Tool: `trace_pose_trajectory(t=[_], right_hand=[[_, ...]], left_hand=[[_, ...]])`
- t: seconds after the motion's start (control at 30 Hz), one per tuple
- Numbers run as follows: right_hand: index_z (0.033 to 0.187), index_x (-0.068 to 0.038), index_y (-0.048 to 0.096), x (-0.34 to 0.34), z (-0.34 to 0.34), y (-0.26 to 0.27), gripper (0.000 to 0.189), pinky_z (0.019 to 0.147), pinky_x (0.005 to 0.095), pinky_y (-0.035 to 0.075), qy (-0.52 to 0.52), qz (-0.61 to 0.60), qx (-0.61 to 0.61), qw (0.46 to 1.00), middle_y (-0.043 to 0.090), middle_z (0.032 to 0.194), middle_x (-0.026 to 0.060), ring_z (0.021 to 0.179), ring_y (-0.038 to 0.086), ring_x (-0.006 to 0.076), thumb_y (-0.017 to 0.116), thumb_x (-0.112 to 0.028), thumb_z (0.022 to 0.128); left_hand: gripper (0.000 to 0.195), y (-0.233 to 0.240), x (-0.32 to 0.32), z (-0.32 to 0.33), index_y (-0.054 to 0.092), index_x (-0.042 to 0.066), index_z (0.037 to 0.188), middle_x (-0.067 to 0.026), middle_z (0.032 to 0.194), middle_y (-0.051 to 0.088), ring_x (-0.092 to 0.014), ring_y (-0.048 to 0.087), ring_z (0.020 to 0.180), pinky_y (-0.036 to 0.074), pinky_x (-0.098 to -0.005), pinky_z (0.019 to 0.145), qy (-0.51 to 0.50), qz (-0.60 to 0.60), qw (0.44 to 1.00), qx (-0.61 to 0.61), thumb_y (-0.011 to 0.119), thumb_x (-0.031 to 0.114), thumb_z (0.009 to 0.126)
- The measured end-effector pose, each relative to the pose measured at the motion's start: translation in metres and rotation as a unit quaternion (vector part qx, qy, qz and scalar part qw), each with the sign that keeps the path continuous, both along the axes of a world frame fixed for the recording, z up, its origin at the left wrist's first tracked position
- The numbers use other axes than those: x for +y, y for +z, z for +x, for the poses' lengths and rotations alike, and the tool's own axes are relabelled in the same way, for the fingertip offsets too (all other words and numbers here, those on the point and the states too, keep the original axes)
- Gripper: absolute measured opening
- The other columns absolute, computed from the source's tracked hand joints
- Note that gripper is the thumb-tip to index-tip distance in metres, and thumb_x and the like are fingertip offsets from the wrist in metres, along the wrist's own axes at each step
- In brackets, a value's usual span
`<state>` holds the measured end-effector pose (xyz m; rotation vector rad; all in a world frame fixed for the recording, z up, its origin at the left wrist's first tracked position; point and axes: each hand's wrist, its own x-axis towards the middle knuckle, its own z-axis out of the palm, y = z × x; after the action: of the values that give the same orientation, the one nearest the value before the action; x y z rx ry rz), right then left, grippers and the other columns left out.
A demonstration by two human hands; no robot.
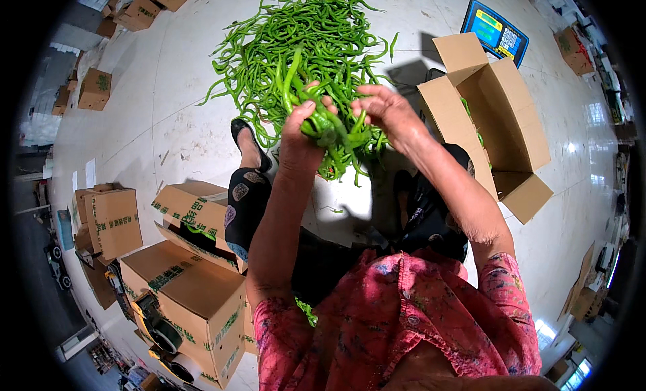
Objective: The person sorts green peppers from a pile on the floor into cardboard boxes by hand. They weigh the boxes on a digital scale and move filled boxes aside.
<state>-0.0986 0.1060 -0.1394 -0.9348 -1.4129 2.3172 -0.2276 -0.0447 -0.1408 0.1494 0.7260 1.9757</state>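
My left hand (303,129) grips a bunch of long green chili peppers (328,131), some pointing up past the thumb. Close to its right, my right hand (383,108) has its fingers curled at a single green pepper (359,122); whether they pinch it is hard to tell. Below and beyond both hands, a large heap of green chili peppers (298,33) spreads over the pale tiled floor. One loose pepper (393,47) lies just off the heap's right side.
An open cardboard box (504,118) on my right holds some peppers along its near side. Behind it stands a digital scale display (497,33). At my left are printed cartons (186,285) and tape dispensers (159,325). My shoe (252,144) borders the heap.
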Motion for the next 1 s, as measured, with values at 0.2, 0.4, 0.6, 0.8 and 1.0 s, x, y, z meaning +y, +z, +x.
trace_pose_trajectory(t=[0.2,0.4,0.6,0.8,1.0], right_hand=[[0.128,0.001,0.052,0.027,0.003,0.016,0.035,0.076,0.0231,0.056,-0.060,-0.023,0.041,0.997,0.069,0.105,0.0113,0.090,0.067,0.0136,0.061,-0.006,0.095],[0.121,0.000,0.056,0.025,0.002,0.010,0.029,0.076,0.0218,0.056,-0.044,-0.073,0.057,0.995,0.068,0.105,0.0090,0.091,0.067,0.0137,0.063,-0.008,0.095],[0.107,0.000,0.058,0.015,-0.001,0.008,0.024,0.073,0.0232,0.057,-0.102,-0.039,0.055,0.992,0.067,0.097,0.0082,0.083,0.066,0.0137,0.072,-0.006,0.088],[0.111,-0.002,0.060,0.014,0.000,0.014,0.028,0.072,0.0212,0.053,-0.089,-0.006,0.049,0.995,0.068,0.095,0.0054,0.081,0.064,0.0096,0.073,-0.011,0.088],[0.117,-0.001,0.055,0.000,0.001,0.014,0.041,0.074,0.0237,0.050,-0.076,0.010,0.060,0.995,0.064,0.100,0.0056,0.087,0.061,0.0115,0.072,-0.029,0.091]], left_hand=[[0.064,-0.001,-0.011,0.006,0.039,0.005,0.141,-0.0162,0.120,0.059,-0.021,0.061,0.089,0.054,-0.0355,0.078,-0.076,-0.057,0.993,0.069,0.059,0.018,0.082],[0.070,-0.015,0.004,0.035,0.036,0.003,0.143,-0.0172,0.124,0.059,-0.020,0.063,0.091,0.054,-0.0334,0.082,-0.175,-0.062,0.977,0.105,0.065,0.016,0.080],[0.079,-0.017,0.007,0.045,0.030,0.014,0.151,-0.0246,0.135,0.053,-0.019,0.067,0.086,0.055,-0.0343,0.079,-0.184,0.015,0.983,-0.007,0.069,0.018,0.082],[0.072,-0.028,0.003,0.052,0.031,0.012,0.151,-0.0199,0.127,0.057,-0.020,0.062,0.084,0.051,-0.0353,0.073,-0.155,0.072,0.982,-0.084,0.064,0.021,0.088],[0.074,-0.014,0.002,0.039,0.033,0.014,0.148,-0.0144,0.111,0.060,-0.019,0.059,0.079,0.053,-0.0316,0.071,-0.125,0.104,0.982,-0.096,0.067,0.017,0.083]])
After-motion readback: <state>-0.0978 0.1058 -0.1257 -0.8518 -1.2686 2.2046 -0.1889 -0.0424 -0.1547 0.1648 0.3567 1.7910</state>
